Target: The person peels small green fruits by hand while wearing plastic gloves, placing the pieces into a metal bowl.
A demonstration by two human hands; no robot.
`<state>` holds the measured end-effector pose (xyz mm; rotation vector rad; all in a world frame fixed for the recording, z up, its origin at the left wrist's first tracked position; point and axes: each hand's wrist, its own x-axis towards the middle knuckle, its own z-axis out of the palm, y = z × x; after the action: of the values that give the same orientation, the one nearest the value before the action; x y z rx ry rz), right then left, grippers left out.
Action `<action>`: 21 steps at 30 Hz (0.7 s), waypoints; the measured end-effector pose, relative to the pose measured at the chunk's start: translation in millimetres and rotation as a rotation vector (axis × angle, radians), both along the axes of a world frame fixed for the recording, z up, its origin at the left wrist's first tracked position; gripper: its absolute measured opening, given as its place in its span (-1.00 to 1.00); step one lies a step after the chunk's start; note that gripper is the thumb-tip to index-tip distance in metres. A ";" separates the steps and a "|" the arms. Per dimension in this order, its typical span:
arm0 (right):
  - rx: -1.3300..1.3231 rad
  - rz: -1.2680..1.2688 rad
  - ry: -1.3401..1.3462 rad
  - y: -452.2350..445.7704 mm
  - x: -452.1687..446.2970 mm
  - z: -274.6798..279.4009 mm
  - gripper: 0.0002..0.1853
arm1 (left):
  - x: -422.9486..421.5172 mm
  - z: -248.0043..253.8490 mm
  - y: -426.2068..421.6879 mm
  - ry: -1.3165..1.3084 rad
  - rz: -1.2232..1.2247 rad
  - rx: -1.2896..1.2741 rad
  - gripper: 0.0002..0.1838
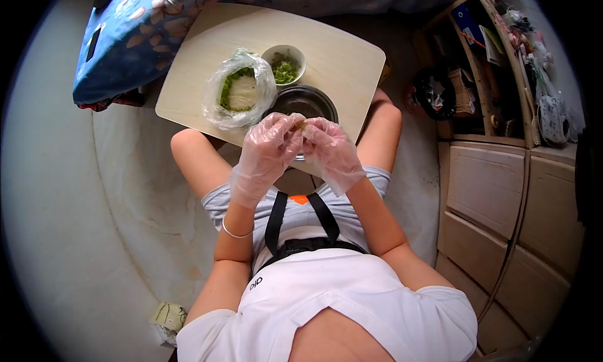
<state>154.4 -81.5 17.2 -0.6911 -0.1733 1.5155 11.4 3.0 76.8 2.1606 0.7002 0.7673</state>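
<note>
My left hand and my right hand both wear clear plastic gloves and meet fingertip to fingertip over the near edge of a metal bowl. Pinched between them is a small greenish piece, mostly hidden by the fingers. Left of the metal bowl lies an open clear plastic bag with leafy greens inside. Behind the metal bowl stands a white bowl holding loose green leaves.
The bowls and bag stand on a pale low table above my knees. A bed with a blue floral cover is at the back left. Wooden shelves, a black bin and cabinets are on the right.
</note>
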 end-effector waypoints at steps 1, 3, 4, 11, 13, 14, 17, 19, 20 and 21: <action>-0.009 0.019 -0.168 -1.2 1.7 7.2 -0.83 | -0.9 -1.3 0.0 -0.043 0.015 -0.047 -0.74; -0.016 0.038 -0.337 -2.7 0.4 12.3 -0.81 | -1.2 0.0 -0.1 -0.045 0.008 -0.048 -0.74; -0.002 -0.014 -0.392 -3.1 -2.2 13.0 -0.80 | -1.2 0.7 -0.2 -0.047 0.002 -0.049 -0.74; 0.150 -0.196 -0.704 -2.8 -6.0 7.3 -0.81 | -1.4 -0.5 2.2 -0.073 -0.013 -0.081 -0.77; 0.179 -0.212 -0.859 -3.1 -5.0 9.5 -0.80 | -1.4 -2.9 2.4 -0.090 -0.044 -0.058 -0.77; 0.207 -0.228 -1.015 -3.0 -4.3 11.5 -0.78 | -1.5 -3.3 2.0 -0.090 -0.045 -0.058 -0.77; 0.283 -0.239 -1.292 -3.9 0.7 23.6 -0.77 | -2.5 -2.4 0.9 -0.070 -0.037 -0.021 -0.76; 0.313 -0.251 -1.355 -3.1 2.8 25.2 -0.77 | -3.2 0.2 1.4 -0.049 -0.058 -0.049 -0.74; 0.341 -0.264 -1.418 -2.4 4.2 25.3 -0.77 | -3.8 -0.1 1.9 -0.049 -0.058 -0.049 -0.74; 0.341 -0.265 -1.418 -1.9 5.9 24.2 -0.77 | -4.4 -0.7 2.6 -0.052 -0.071 -0.056 -0.74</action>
<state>160.3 -83.4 41.4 -1.3262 -1.3050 0.4810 7.1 5.6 76.1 2.0958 0.6081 0.7542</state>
